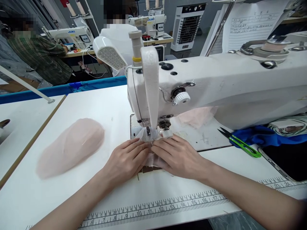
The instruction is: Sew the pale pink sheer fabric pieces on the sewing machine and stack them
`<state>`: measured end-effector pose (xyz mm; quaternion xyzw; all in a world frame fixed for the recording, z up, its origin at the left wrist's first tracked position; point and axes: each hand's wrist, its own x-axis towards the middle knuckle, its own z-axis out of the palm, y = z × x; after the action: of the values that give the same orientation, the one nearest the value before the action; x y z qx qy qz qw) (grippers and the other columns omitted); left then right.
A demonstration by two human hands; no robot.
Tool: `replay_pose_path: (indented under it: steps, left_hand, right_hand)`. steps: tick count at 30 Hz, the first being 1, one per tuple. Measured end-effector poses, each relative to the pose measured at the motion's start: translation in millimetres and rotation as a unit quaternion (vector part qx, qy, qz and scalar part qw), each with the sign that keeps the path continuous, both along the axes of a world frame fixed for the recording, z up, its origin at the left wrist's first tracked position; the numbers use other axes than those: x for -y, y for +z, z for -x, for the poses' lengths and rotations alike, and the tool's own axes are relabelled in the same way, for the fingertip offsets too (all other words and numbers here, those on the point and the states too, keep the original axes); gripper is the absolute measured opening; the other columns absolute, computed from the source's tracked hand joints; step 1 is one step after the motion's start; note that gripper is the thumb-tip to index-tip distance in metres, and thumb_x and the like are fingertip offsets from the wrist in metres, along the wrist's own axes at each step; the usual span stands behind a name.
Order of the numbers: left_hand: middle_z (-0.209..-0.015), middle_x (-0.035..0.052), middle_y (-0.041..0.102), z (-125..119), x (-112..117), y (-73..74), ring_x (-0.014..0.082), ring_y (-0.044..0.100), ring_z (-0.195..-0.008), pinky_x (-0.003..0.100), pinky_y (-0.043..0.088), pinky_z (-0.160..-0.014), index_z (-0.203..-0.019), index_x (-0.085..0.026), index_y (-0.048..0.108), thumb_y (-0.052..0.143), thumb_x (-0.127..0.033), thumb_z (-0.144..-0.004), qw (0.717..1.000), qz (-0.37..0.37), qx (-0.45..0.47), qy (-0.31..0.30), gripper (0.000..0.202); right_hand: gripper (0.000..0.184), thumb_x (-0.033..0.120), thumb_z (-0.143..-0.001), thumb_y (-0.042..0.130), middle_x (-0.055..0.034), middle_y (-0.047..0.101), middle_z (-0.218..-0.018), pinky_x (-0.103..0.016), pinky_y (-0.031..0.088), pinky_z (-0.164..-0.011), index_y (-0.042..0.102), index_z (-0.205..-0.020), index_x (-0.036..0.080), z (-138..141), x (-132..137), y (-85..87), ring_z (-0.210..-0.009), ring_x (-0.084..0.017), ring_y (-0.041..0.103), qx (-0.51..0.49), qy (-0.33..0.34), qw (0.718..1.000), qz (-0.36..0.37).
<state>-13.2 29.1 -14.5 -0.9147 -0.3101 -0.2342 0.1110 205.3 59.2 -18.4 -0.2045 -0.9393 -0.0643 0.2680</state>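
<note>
Right at the near edge of the bench (72, 105) we're looking at a printed ruler strip (153, 209) running along it. Just past that, our left hand (126, 159) and right hand (177, 156) are lying flat, palms down, side by side, pressing a small sheer fabric piece (150, 158) onto the bench. So no closed grip here: both are lying open with fingers stretched out, fingertips almost touching each other over the fabric. That piece is sitting in the middle of the bench, its far end running under the presser foot (148, 131) of the white sewing machine (227, 83). Off to the left, well apart from the hands, a pale pink fabric pile (72, 147) is resting on the bench. Toward the right edge, green thread snips (242, 145) are lying beside a blue cloth (261, 135). Further back, a lamp (110, 56) is pointing down, and beyond the far edge other people are working at more machines (72, 35).
</note>
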Motion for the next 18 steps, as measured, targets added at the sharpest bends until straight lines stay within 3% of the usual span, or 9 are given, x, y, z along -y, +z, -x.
replay_pose_path:
  steps: [2,4,8,18]
  left_hand:
    - [-0.103,0.0062,0.074,-2.9,0.6,-0.5,0.0190,0.069,-0.098,0.037,0.055,-0.093,-0.104,-0.015,0.064,0.054,-0.017,-0.089,1.000,0.006,0.018,0.016,0.018]
    - [-0.106,0.0083,0.073,-4.3,0.6,-0.7,0.0205,0.068,-0.101,0.038,0.055,-0.094,-0.107,-0.013,0.064,0.056,-0.018,-0.088,0.999,0.006,0.018,0.030,0.021]
    - [-0.114,0.0135,0.070,-3.3,-0.4,-2.6,0.0251,0.065,-0.108,0.041,0.056,-0.093,-0.114,-0.006,0.063,0.054,-0.020,-0.090,0.999,-0.010,-0.017,0.040,0.029]
    - [-0.110,0.0141,0.071,-3.1,1.5,-3.0,0.0251,0.067,-0.106,0.039,0.056,-0.095,-0.109,-0.004,0.067,0.053,-0.016,-0.090,0.997,-0.033,-0.062,0.042,0.026]
  right_hand:
    - [0.015,0.014,-0.091,0.052,-0.0050,0.071,-0.101,-0.034,0.048,-0.088,0.067,-0.092,0.016,2.1,0.4,-1.8,-0.088,-0.016,0.064,-0.011,-0.007,1.000,-0.025]
    - [0.018,0.008,-0.090,0.053,-0.0017,0.072,-0.098,-0.033,0.048,-0.091,0.068,-0.086,0.017,2.5,0.5,-2.7,-0.090,-0.015,0.064,-0.021,0.013,0.999,-0.032]
    - [0.017,0.008,-0.088,0.055,-0.0006,0.074,-0.091,-0.033,0.049,-0.094,0.070,-0.084,0.017,0.4,0.5,-2.8,-0.090,-0.015,0.065,-0.033,0.039,0.998,-0.026]
    - [0.020,0.006,-0.084,0.054,-0.0017,0.074,-0.087,-0.035,0.052,-0.092,0.070,-0.081,0.017,0.0,0.4,-2.9,-0.088,-0.015,0.067,-0.043,0.051,0.998,0.002]
